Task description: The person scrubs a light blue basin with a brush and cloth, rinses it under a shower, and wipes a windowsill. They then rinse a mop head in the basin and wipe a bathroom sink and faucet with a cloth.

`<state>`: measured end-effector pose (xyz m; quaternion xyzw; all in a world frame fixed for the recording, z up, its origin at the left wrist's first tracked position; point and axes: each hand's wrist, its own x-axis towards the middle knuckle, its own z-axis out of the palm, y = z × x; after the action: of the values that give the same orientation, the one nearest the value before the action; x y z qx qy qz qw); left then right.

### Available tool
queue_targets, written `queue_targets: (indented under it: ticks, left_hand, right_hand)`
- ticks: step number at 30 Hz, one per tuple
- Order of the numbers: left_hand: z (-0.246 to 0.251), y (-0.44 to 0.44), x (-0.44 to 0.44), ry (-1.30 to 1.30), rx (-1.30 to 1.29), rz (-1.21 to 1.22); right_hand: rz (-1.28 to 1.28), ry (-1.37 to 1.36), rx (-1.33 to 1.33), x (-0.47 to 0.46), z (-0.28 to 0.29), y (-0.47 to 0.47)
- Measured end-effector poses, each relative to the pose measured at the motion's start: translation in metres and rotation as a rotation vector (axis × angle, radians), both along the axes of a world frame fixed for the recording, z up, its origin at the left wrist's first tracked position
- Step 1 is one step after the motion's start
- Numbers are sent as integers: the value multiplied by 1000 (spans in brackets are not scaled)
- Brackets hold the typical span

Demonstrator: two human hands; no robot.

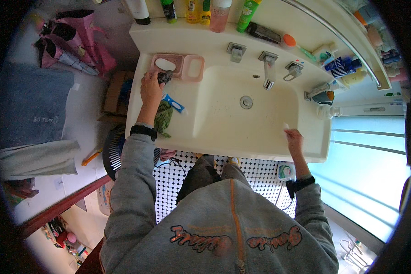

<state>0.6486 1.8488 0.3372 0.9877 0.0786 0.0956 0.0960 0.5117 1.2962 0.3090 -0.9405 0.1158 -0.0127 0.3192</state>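
My left hand grips a dark steel-wool scourer at the front edge of a pink soap dish, where a white bar of soap lies. Just below that hand, a blue and white brush handle rests on the counter beside a crumpled green cloth. Over the right part of the cream washbasin, my right hand has its fingers curled together; a small whitish thing shows blurred at its fingertips, and I cannot tell what it is.
A chrome faucet stands between two handles behind the drain. Bottles and tubes line the back ledge, with a pink bottle among them. More toiletries crowd the right side, near a pump bottle. A blue-grey towel hangs at left.
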Motion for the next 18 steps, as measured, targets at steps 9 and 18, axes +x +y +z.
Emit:
queue_targets:
  ticks: [9,18]
  left_hand:
    - [-6,-4,-34,-98,-259,-160]
    - [-22,-27,-75,85,-97,-514]
  right_hand:
    - [404,-334,39,171,-12,239]
    - [560,-366,-635,237,-46,269]
